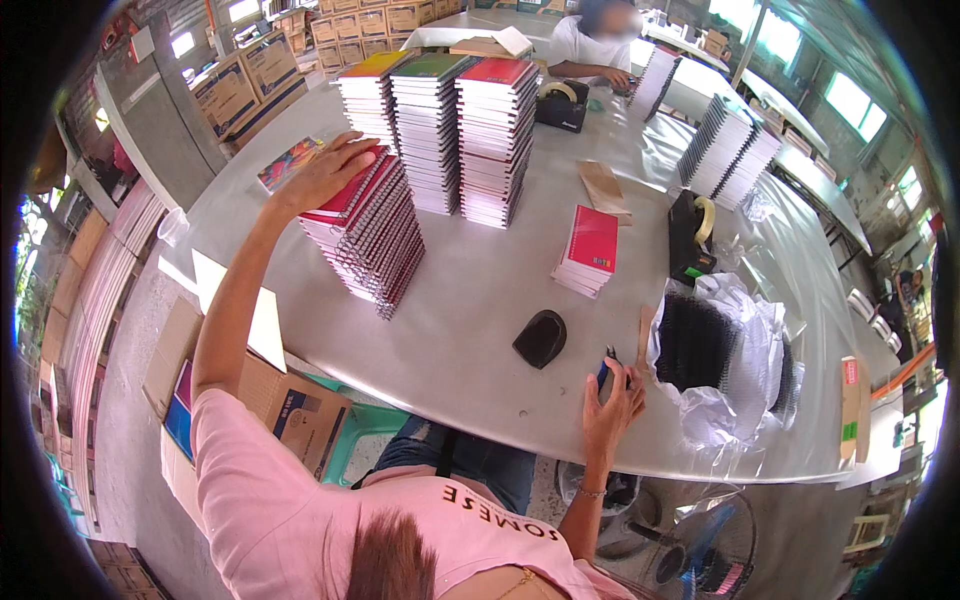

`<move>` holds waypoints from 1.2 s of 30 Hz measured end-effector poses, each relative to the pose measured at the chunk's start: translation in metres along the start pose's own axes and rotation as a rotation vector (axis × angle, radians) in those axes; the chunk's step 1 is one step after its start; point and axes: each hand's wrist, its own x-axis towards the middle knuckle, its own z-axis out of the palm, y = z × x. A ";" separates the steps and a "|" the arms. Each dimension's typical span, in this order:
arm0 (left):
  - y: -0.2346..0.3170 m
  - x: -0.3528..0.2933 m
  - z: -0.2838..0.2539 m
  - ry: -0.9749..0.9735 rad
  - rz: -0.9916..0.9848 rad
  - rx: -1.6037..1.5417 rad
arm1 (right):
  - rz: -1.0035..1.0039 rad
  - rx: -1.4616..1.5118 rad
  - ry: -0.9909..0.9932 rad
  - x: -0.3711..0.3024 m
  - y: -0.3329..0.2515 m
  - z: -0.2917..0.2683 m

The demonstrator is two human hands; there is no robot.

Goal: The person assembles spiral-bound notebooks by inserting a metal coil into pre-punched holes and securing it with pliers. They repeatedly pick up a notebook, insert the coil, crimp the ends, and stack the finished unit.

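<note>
My left hand (325, 178) lies with its fingers stretched across the top of a leaning stack of red spiral notebooks (372, 245), on the table's left side. The metal coils of that stack face me. Near the front edge, my right hand (612, 405) is closed around a small blue-and-black hand tool (603, 372), perhaps pliers; the fingers partly cover it. Left of that hand lies a rounded black object (540, 340). Beyond it stands a short pile of red-covered booklets (592, 245). To the right, black coils (692, 340) lie in crumpled white paper (745, 400).
Tall notebook stacks with yellow (372, 100), green (428, 140) and red (497, 140) covers stand behind. Tape dispensers (690, 240) sit right and at the back. A person (595, 50) works across the table (470, 290). An open carton (290, 410) is at my left.
</note>
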 end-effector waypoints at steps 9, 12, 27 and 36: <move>0.004 -0.012 -0.004 -0.021 0.136 0.082 | 0.004 -0.002 -0.010 0.003 -0.004 -0.002; 0.024 -0.014 -0.009 -0.041 0.090 -0.012 | 0.005 0.008 0.007 0.003 -0.002 -0.002; 0.043 -0.015 -0.011 -0.037 -0.037 -0.102 | 0.019 0.018 0.002 0.002 -0.003 -0.002; 0.053 0.002 -0.012 0.005 0.055 -0.026 | 0.029 0.024 -0.011 0.003 -0.004 -0.002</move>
